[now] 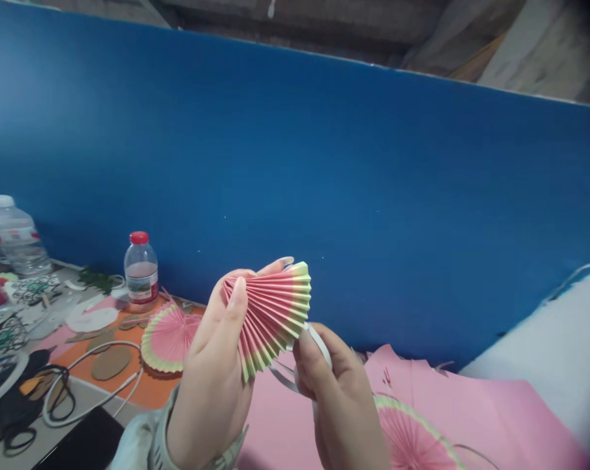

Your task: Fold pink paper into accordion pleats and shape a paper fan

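Note:
In the middle of the head view, my left hand is closed on a pleated paper fan, pink with a yellow-green rim. Its thumb presses the gathered end of the folds, and the pleats spread out to the right. My right hand is closed at the fan's lower right edge, with a thin white loop of strip curving out of its fingers. Whether the strip touches the pleats is hidden by the fingertips. Another pink paper fan lies left of my left wrist, and a third paper fan shows at lower right.
A blue panel rises behind the table. Pink paper sheets lie at right. To the left are a red-capped bottle, cardboard discs, a white cable, scissors, a black device and large water bottles.

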`<state>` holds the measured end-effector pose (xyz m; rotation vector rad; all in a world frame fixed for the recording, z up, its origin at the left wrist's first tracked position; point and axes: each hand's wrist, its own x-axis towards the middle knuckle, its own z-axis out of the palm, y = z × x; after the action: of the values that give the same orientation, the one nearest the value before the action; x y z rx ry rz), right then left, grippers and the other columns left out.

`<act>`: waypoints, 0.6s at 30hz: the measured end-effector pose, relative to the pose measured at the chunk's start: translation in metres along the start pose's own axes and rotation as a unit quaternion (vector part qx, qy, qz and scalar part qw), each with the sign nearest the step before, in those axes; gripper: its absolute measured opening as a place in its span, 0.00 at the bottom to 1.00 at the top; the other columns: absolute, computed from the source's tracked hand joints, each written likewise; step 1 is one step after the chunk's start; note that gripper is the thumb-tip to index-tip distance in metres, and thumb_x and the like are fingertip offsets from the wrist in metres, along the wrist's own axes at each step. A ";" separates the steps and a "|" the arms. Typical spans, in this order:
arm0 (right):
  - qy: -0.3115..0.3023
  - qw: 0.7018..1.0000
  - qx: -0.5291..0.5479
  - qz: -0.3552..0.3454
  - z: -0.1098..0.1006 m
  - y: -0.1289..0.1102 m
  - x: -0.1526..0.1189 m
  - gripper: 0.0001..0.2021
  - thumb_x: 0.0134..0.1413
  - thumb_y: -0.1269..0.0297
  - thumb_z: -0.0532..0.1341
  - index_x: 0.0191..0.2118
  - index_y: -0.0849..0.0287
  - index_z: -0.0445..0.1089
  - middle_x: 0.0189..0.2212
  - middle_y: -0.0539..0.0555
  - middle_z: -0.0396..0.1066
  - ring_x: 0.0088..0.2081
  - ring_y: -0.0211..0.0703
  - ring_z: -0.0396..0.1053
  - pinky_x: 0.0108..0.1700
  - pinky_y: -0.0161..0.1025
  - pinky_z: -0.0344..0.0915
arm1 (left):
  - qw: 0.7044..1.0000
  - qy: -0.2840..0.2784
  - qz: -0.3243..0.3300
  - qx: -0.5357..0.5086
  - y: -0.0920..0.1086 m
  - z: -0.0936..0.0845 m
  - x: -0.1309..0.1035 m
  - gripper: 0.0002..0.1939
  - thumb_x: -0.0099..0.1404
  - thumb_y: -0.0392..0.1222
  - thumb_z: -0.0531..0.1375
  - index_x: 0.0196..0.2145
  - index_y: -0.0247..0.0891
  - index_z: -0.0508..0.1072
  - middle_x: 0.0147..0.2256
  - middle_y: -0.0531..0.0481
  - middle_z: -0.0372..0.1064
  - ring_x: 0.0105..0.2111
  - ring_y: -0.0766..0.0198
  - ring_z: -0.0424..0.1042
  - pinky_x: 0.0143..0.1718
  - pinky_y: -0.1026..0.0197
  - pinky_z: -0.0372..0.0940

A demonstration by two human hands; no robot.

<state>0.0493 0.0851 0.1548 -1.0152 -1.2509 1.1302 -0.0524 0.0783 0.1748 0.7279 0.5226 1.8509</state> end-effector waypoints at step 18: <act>-0.007 0.996 -0.063 -0.064 -0.001 -0.001 -0.012 0.14 0.53 0.56 0.58 0.23 0.59 0.64 0.17 0.43 0.51 0.21 0.31 0.49 0.22 0.30 0.47 | 0.997 -0.015 -0.009 -0.074 0.003 0.007 -0.009 0.11 0.69 0.39 0.49 0.33 0.39 0.68 0.51 0.51 0.69 0.54 0.59 0.64 0.50 0.59 0.65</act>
<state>0.0509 0.0736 0.1539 -1.0060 -1.3936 0.9711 -0.0469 0.0690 0.1792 0.6491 0.3675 1.8384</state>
